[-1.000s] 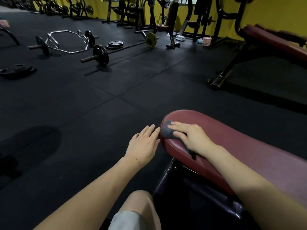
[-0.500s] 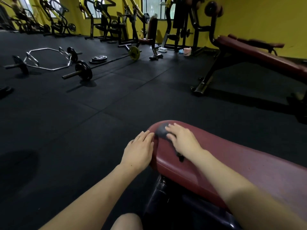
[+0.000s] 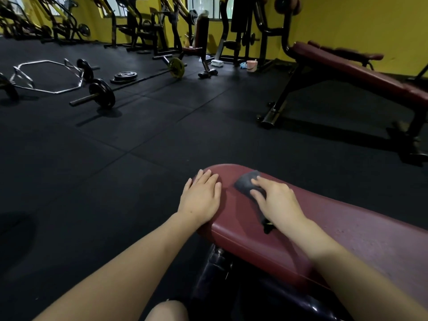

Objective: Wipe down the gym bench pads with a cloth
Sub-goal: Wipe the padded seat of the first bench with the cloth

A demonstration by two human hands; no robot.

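My right hand presses a dark cloth flat onto the maroon bench pad, fingers straight over it, near the pad's rounded end; a bit of cloth pokes out under the wrist. Left hand lies flat w/ fingers straight on the pad's edge, just left of the cloth, not touching it, holding nothing. Black frame sits below both hands. Fwd-left of the left hand, well apart on the black floor: barbell and hex bar. Fwd-right of the right hand: 2nd maroon bench by the yellow wall.
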